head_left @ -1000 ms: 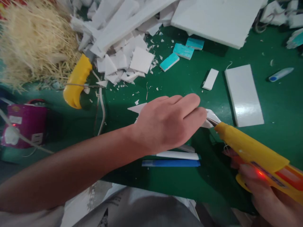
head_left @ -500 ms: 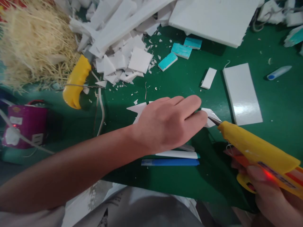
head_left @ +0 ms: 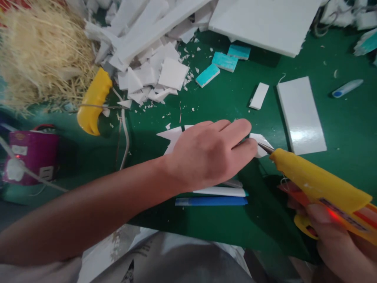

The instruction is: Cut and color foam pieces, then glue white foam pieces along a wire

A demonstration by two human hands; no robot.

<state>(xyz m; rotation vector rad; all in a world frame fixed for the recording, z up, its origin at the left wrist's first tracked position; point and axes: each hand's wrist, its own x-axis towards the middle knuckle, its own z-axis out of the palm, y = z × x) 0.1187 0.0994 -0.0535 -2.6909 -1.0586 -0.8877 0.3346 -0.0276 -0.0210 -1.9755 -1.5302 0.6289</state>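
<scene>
My left hand (head_left: 212, 153) presses down on a white foam piece with a pointed end (head_left: 173, 137), its fingers curled together over it. Most of that piece is hidden beneath the palm; the angular tip (head_left: 260, 143) of white foam shows past the fingertips. My right hand (head_left: 332, 232) is wrapped round a yellow-and-orange glue gun (head_left: 321, 182) with a red light glowing on its side. Its thin metal nozzle meets the foam right by my left fingertips. Just below my left hand lie a white pen (head_left: 220, 191) and a blue pen (head_left: 212, 201).
Foam scraps (head_left: 173, 72) heap up at the back beside a large foam sheet (head_left: 265, 23). A white block (head_left: 302, 116), a small white strip (head_left: 259, 96) and turquoise pieces (head_left: 207, 75) lie beyond my hands. At left are a yellow-handled tool (head_left: 94, 102), straw (head_left: 44, 51) and a purple box (head_left: 31, 157).
The glue gun has shifted slightly and its nozzle has drawn back a little from my left fingertips. My left hand stays pressed on the foam; the whole view has moved slightly.
</scene>
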